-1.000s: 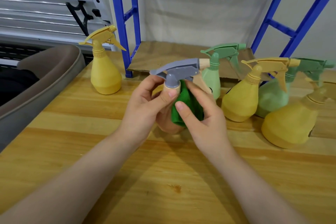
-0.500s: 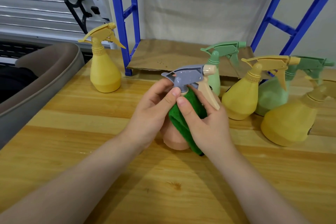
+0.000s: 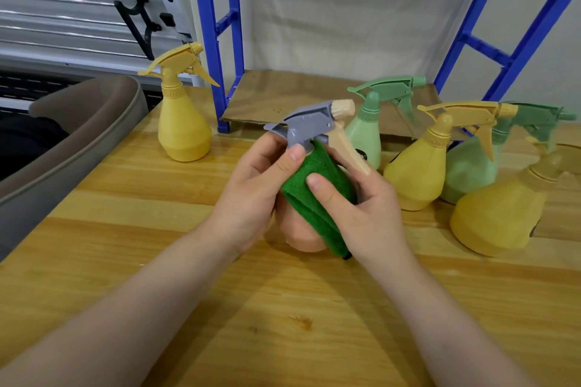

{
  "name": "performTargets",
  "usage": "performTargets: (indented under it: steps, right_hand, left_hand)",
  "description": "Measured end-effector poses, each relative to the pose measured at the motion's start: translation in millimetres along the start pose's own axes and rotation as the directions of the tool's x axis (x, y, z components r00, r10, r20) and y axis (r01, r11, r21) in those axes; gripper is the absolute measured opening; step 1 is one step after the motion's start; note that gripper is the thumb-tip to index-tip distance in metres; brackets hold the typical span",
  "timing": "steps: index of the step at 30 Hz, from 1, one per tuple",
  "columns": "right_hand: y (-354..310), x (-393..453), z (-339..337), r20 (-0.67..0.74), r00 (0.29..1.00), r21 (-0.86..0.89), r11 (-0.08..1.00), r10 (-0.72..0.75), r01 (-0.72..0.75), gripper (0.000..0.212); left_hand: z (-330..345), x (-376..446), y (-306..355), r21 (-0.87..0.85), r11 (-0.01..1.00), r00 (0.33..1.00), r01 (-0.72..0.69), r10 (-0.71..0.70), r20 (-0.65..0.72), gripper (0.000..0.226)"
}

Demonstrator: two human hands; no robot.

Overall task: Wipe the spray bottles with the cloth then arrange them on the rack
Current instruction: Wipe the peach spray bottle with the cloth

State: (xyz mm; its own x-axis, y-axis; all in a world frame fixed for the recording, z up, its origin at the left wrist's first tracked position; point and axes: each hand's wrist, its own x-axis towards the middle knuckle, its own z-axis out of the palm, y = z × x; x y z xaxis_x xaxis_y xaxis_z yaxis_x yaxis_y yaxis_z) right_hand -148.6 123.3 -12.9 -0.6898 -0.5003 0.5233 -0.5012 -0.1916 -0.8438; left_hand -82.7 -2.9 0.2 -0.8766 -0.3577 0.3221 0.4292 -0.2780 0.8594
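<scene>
Right hand (image 3: 361, 207): pinches green cloth (image 3: 317, 195) against peach bottle (image 3: 301, 232), above the table (image 3: 125, 229).
Left hand (image 3: 254, 188): clasps its neck.
My advice: turn bottle, rub around.
Rack (image 3: 220, 41): behind, unfilled.

On the tabletop (image 3: 125, 261), one bottle (image 3: 182, 126) stands left of the rack (image 3: 217, 41); four bottles (image 3: 418, 173) cluster right; the held bottle (image 3: 301, 229) sits between.

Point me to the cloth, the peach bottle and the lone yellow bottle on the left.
cloth (image 3: 317, 195), head view, on the folded green pile over the bottle.
peach bottle (image 3: 301, 236), head view, on its bare lower body.
lone yellow bottle (image 3: 184, 132), head view, on its wide belly.
</scene>
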Motion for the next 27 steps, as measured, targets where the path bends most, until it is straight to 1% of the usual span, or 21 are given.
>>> performTargets:
  steps: [4, 7, 9, 13, 18, 22, 25, 27]
  right_hand:
    - [2, -1, 1, 0.023, 1.000, -0.017, 1.000, -0.016, 0.017, 0.038]
    - [4, -2, 2, 0.033, 0.999, -0.062, 0.998, -0.029, 0.031, 0.037]
    - [5, -1, 5, 0.066, 0.998, -0.114, 0.993, -0.017, 0.024, 0.037]
    - [11, 3, 8, 0.097, 0.995, -0.140, 0.990, 0.005, 0.009, 0.035]
    - [13, 6, 7, 0.114, 0.993, -0.130, 0.991, -0.030, 0.045, 0.041]
    - [16, 4, 5, 0.106, 0.994, -0.122, 0.992, -0.005, 0.018, 0.053]
    - [17, 3, 6, 0.096, 0.995, -0.117, 0.993, 0.025, -0.014, 0.054]
    - [18, 2, 7, 0.080, 0.995, -0.094, 0.994, 0.061, -0.053, 0.056]
  left_hand:
    - [2, -1, -1, 0.019, 1.000, 1.000, 0.025, -0.025, 0.003, 0.026]
    - [5, -3, -1, 0.029, 1.000, 1.000, 0.012, -0.012, 0.003, 0.025]
    - [6, -3, 1, 0.034, 0.999, 1.000, -0.009, 0.009, -0.021, 0.023]
    - [5, -1, 6, -0.009, 1.000, 0.998, -0.006, 0.005, -0.062, 0.025]
    - [0, 4, 12, -0.099, 0.995, 0.994, -0.031, 0.021, -0.108, 0.026]
    - [-5, 8, 14, -0.122, 0.991, 0.987, -0.060, 0.041, -0.158, 0.027]
    - [-10, 12, 16, -0.146, 0.986, 0.975, -0.081, 0.048, -0.218, 0.035]
    - [-12, 14, 18, -0.151, 0.984, 0.962, -0.095, 0.052, -0.268, 0.037]
